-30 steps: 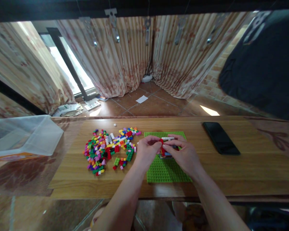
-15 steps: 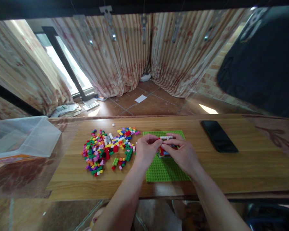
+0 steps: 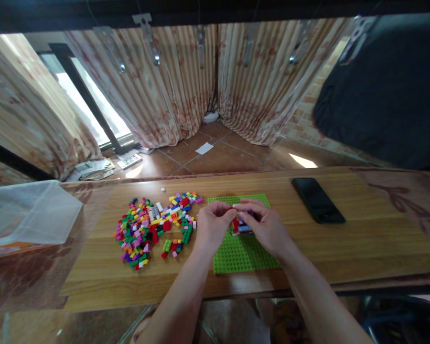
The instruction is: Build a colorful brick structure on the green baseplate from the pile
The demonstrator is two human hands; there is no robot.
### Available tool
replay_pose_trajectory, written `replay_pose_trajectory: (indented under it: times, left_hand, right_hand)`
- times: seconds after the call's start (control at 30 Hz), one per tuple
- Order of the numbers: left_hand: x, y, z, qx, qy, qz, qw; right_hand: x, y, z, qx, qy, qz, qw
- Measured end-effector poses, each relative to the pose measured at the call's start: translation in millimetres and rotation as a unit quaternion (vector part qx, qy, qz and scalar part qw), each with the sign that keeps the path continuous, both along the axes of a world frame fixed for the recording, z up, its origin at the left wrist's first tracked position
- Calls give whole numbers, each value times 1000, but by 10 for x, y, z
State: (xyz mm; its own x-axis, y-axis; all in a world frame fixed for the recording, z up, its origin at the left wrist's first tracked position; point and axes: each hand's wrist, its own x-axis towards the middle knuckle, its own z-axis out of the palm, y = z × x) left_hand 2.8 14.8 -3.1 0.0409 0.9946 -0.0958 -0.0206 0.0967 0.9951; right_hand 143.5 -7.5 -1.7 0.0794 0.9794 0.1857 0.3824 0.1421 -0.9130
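Observation:
A small structure of toy bricks (image 3: 241, 229), with red, blue and white parts, stands on a green studded baseplate (image 3: 236, 260). My left hand (image 3: 213, 225) is closed at its upper left corner, thumb and forefinger pinching a small red toy brick (image 3: 232, 209). From the other side my right hand (image 3: 268, 227) reaches over the structure, its thumb and fingers closed around the top. The fingertips of both hands nearly meet. Much of the structure's top and back is hidden by my fingers.
Loose toy bricks (image 3: 138, 234) in many colours lie spread left of the baseplate. A black phone (image 3: 318, 200) rests on the wooden table (image 3: 372, 243) at the right. At the far left is a translucent plastic bin (image 3: 32, 212). Striped curtains (image 3: 157, 95) hang beyond the table.
The camera view has shifted slightly, moving the scene a little to the left. My fingers have come lower on the structure, and the white piece by my right fingers is now mostly covered.

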Motion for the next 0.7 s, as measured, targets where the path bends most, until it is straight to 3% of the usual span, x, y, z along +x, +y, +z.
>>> replay_pose_trajectory:
  times: [0.5, 0.7]
  left_hand:
    - [-3, -5, 58, 49, 72, -7, 996]
    - [-7, -7, 68, 44, 61, -21, 997]
  right_hand:
    - [-26, -4, 18, 2, -32, -6, 999]
    - [-24, -14, 16, 4, -36, -9, 999]
